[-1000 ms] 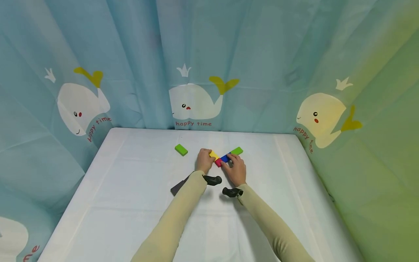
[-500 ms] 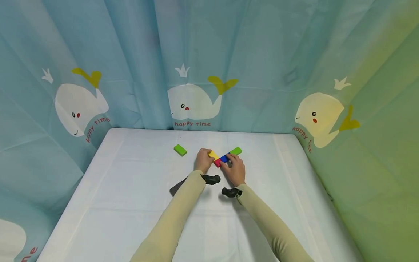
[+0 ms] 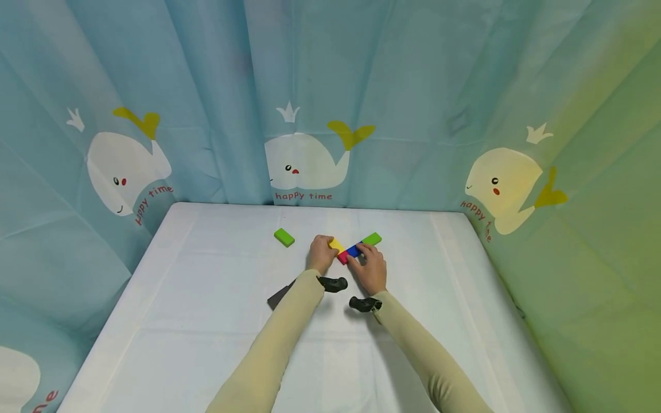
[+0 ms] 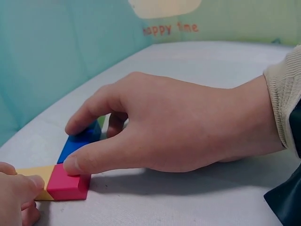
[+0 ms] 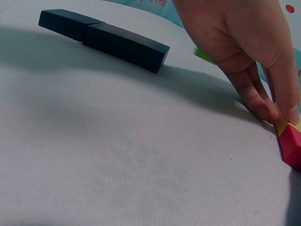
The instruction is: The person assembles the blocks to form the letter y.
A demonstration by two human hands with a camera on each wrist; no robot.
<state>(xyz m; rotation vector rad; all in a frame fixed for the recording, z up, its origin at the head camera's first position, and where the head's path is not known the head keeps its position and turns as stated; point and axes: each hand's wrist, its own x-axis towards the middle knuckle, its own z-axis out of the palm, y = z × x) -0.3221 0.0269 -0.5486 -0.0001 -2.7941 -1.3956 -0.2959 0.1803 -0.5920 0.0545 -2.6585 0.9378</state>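
Observation:
A yellow block (image 3: 337, 245), a red block (image 3: 343, 257), a blue block (image 3: 354, 250) and a green block (image 3: 372, 238) lie touching in a V shape on the white table. My left hand (image 3: 322, 253) pinches the yellow block between thumb and fingers. With its index finger at the blue block's far side, my right hand (image 3: 370, 269) grips that block; in the left wrist view its thumb (image 4: 77, 164) rests on the red block (image 4: 69, 184) by the joint with the blue one. Part of the blue block is hidden under the right hand.
A second green block (image 3: 284, 237) lies apart, left of the left hand. Two dark blocks (image 5: 124, 44) lie end to end near the left forearm, which partly covers them in the head view. A curtain printed with whales (image 3: 413, 86) surrounds the table (image 3: 206, 344).
The head view has shifted slightly. Both hands keep their places on the blocks, and no block has visibly moved.

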